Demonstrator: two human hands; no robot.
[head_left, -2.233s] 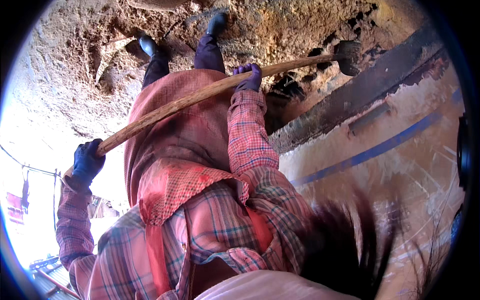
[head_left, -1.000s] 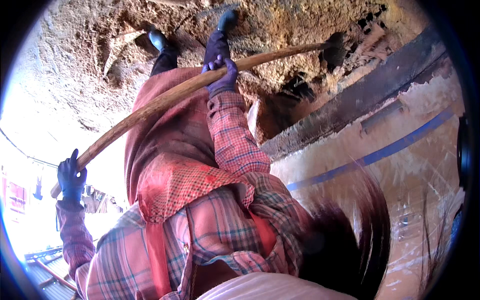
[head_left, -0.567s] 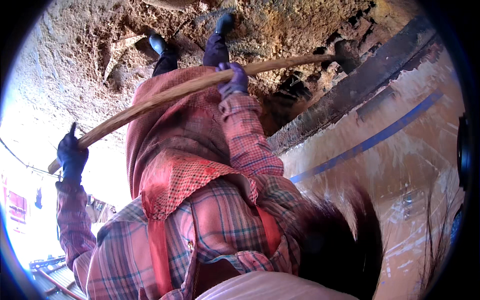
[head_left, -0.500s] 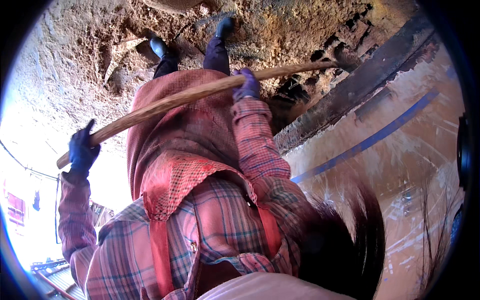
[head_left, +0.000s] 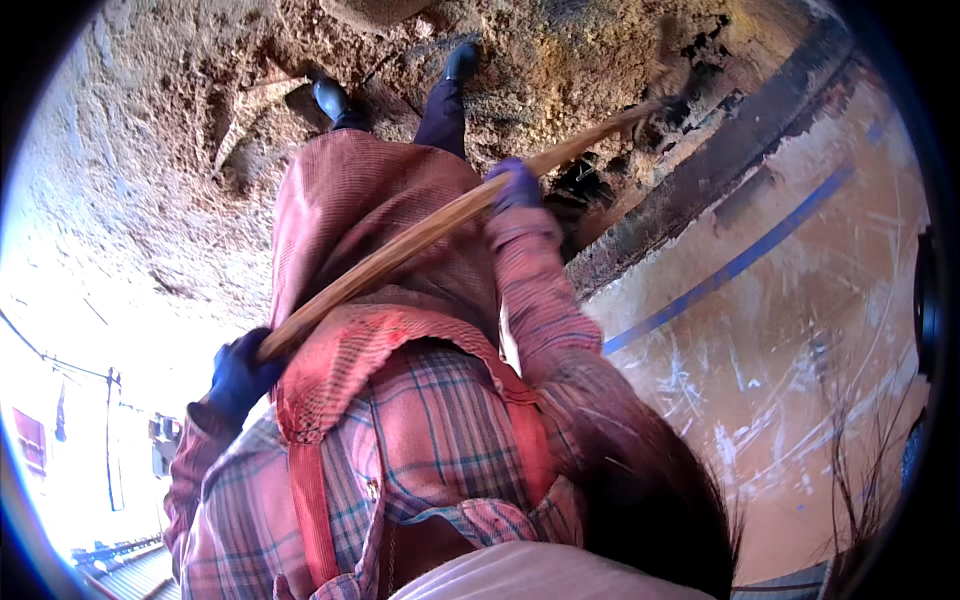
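A long wooden tool handle point(head_left: 400, 245) slants across my body, its far end lower down over the rubble. My left hand point(head_left: 240, 375), in a dark blue glove, is closed round the near end at my left side. Further along, my right hand point(head_left: 515, 187), in a purple-blue glove, wraps the shaft. Past it the handle reaches toward a dark, blurred tool head point(head_left: 672, 108); I cannot make out its kind. Beneath that end lies crumbly brown material point(head_left: 560, 75) with blackened gaps, beside a dark beam-like edge point(head_left: 720, 160).
My dark boots point(head_left: 460, 62) stand on the rough brown ground. Near the left boot lies a torn pale piece point(head_left: 255, 105). A scraped tan wall or panel point(head_left: 760, 400) with a blue stripe point(head_left: 740, 262) rises on the right. Bright glare covers the left side.
My left hand has moved right and closer to my body with the handle's near end. The shaft slants more steeply now, and my right hand has shifted slightly right and nearer.
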